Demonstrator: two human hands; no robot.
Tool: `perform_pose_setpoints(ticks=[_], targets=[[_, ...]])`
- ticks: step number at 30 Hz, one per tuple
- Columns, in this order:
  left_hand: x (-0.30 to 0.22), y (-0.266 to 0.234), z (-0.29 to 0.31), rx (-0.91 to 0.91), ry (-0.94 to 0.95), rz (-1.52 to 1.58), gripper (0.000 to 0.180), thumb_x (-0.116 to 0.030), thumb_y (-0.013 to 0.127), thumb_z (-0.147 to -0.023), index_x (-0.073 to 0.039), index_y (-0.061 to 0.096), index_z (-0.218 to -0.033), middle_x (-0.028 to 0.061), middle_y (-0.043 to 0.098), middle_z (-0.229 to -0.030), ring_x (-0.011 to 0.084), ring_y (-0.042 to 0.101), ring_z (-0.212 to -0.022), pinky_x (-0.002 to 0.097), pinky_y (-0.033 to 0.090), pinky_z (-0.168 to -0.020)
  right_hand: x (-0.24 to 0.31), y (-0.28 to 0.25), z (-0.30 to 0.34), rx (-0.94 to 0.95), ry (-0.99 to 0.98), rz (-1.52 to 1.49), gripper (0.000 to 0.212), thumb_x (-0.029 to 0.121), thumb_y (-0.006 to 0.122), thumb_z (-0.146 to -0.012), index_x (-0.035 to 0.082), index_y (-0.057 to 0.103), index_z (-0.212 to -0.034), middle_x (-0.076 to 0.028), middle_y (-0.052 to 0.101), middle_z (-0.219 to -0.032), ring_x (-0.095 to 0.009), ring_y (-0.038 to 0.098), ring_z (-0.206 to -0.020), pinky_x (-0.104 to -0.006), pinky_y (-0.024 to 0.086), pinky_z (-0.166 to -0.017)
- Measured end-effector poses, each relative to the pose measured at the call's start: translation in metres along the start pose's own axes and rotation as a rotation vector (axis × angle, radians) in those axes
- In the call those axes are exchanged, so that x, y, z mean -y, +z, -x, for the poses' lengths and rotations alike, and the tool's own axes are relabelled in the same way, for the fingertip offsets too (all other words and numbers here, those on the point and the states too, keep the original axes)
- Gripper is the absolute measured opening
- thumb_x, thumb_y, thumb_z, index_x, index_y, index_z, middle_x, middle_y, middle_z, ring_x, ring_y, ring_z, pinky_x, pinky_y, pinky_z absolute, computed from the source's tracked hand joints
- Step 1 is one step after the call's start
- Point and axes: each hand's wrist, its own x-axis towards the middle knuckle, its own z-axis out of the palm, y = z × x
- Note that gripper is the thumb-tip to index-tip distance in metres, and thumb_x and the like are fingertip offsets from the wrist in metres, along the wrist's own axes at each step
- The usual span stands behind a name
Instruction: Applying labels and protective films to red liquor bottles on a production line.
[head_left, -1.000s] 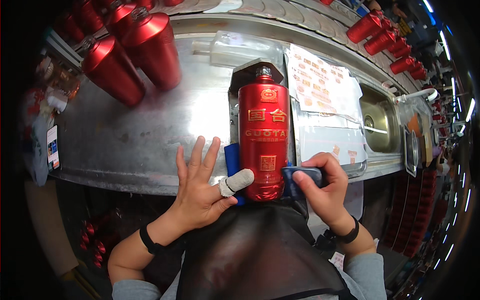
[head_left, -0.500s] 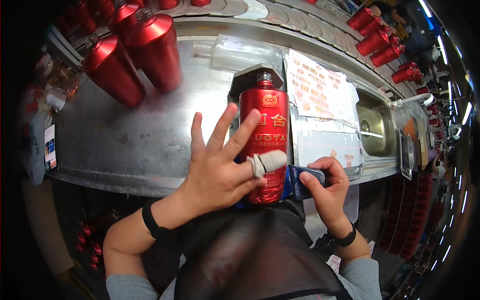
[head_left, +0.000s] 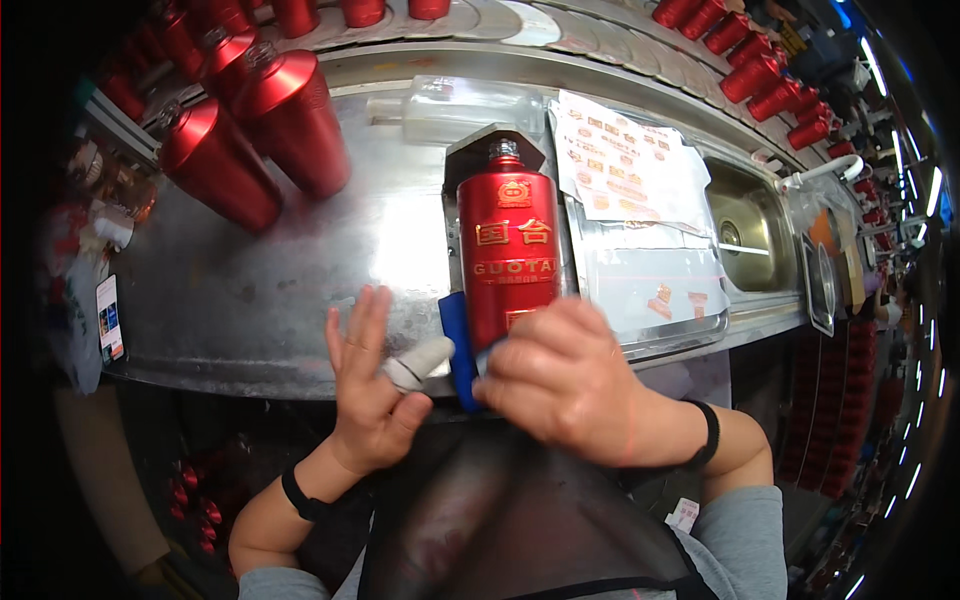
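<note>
A glossy red bottle (head_left: 510, 225) with raised gold lettering lies face up, its clear glass neck pointing away from me. It rests in a dark metal cradle (head_left: 525, 140) with a blue strip (head_left: 458, 335) along the lower left side. My right hand (head_left: 565, 385) is closed over the bottle's lower end and hides it. Its fingers grip a flat scraper, of which only a pale bluish edge (head_left: 484, 362) shows. Left of the cradle, my left hand (head_left: 375, 395) is open and apart from the bottle; its index finger wears a white finger cover (head_left: 415, 365).
Sticker sheets (head_left: 615, 165) lie on a tray (head_left: 650, 345) right of the bottle, beside a metal sink (head_left: 745, 235). Beyond the bottle is a clear block (head_left: 455, 105). Red bottles (head_left: 290, 120) stand at far left; others ride a conveyor (head_left: 580, 40). A phone (head_left: 108, 318) sits left.
My left hand has drawn back left and down, off the bottle. My right hand has swung left with the scraper, from beside the bottle to over its lower end.
</note>
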Motion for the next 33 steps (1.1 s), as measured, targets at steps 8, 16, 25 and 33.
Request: perform_pose_setpoints(ticks=[8, 16, 25, 33], targets=[[-0.004, 0.011, -0.019, 0.061, 0.095, 0.132, 0.041, -0.042, 0.060, -0.093, -0.017, 0.072, -0.123, 0.0270, 0.027, -0.158, 0.0446, 0.023, -0.147, 0.0657, 0.001, -0.113, -0.018, -0.014, 0.033, -0.111, 0.026, -0.240, 0.025, 0.007, 0.074, -0.070, 0.007, 0.072, -0.095, -0.005, 0.066, -0.088, -0.024, 0.062, -0.080, -0.0359, 0.049, -0.066], [0.008, 0.027, -0.034, 0.072, 0.162, 0.140, 0.043, -0.044, 0.056, -0.096, -0.024, 0.065, -0.133, 0.0228, 0.022, -0.161, 0.0358, 0.018, -0.151, 0.0601, -0.006, -0.115, -0.033, 0.004, 0.082, -0.420, 1.100, -0.525, 0.017, 0.007, 0.079, -0.079, 0.004, 0.065, -0.090, -0.001, 0.063, -0.083, -0.010, 0.058, -0.075, -0.0254, 0.047, -0.066], [0.001, 0.048, -0.109, -0.203, -0.315, 0.826, 0.039, -0.034, 0.054, -0.100, 0.002, 0.066, -0.107, 0.0151, 0.064, -0.119, 0.0213, 0.058, -0.113, 0.0326, 0.043, -0.095, -0.048, 0.011, 0.117, -0.455, 1.015, -0.630, 0.019, 0.004, 0.068, -0.087, 0.000, 0.059, -0.104, -0.003, 0.060, -0.098, -0.011, 0.056, -0.090, -0.0236, 0.043, -0.082], [0.003, 0.052, -0.179, 0.108, -0.541, 1.204, 0.043, -0.045, 0.060, -0.092, -0.002, 0.068, -0.094, 0.0078, 0.068, -0.088, 0.0124, 0.062, -0.081, 0.0297, 0.047, -0.073, -0.005, -0.007, 0.099, -0.119, 0.969, -0.461, 0.062, 0.020, 0.080, -0.070, -0.001, 0.056, -0.123, -0.004, 0.058, -0.097, -0.008, 0.049, -0.062, -0.0216, 0.038, -0.052]])
